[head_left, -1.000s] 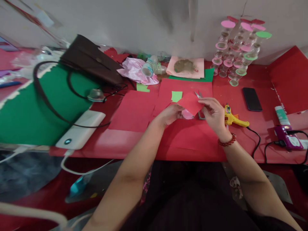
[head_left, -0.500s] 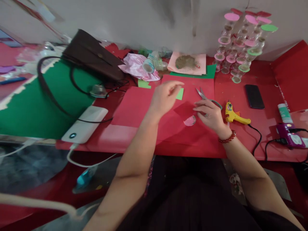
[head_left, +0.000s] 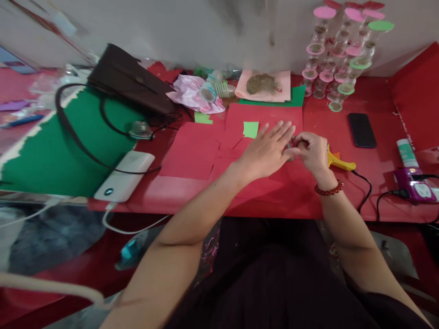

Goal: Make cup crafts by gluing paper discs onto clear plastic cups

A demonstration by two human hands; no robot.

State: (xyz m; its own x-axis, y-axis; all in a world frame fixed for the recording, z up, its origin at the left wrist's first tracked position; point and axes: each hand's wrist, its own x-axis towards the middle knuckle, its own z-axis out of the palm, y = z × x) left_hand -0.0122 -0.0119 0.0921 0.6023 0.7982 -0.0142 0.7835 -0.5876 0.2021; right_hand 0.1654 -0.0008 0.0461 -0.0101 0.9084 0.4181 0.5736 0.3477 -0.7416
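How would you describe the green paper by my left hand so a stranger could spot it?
On the red table, find the large red sheets in the middle. The small light green piece lies on them, just left of the left hand's fingers. It's squarish, whereas the other light green scrap sits beside the pink cloth.

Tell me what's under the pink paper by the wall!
Green paper sticks out from under the pink paper. Anything else under there is covered, so I can't see it. A brown heap sits on top.
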